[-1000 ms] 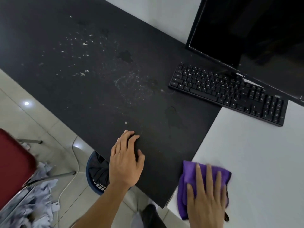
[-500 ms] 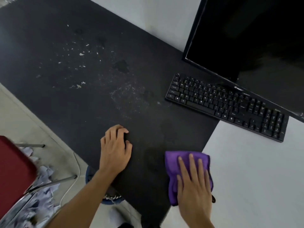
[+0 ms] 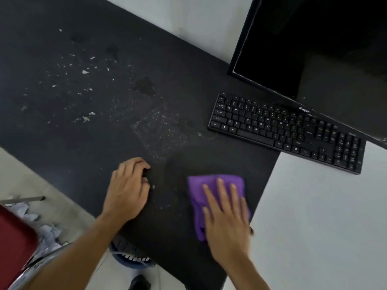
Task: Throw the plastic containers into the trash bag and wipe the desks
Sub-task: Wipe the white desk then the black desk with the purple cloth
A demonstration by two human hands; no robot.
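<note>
A purple cloth [image 3: 201,187] lies on the black desk [image 3: 88,132] near its front right corner. My right hand [image 3: 226,216] presses flat on the cloth with straight, spread fingers. My left hand [image 3: 127,189] rests on the black desk to the left of the cloth, its fingers curled under and holding nothing. White crumbs and a dusty smear [image 3: 155,126] mark the desk beyond both hands. No plastic container or trash bag is in view.
A black keyboard [image 3: 287,130] and a black monitor [image 3: 310,49] stand at the right, across the seam with the white desk [image 3: 324,227]. Below the black desk's front edge are a blue basket [image 3: 129,258], a red chair [image 3: 14,237] and crumpled paper [image 3: 48,233].
My right hand has slid the purple cloth leftward from the white desk's edge fully onto the black desk. My left hand has curled its fingers under and stayed near the front edge.
</note>
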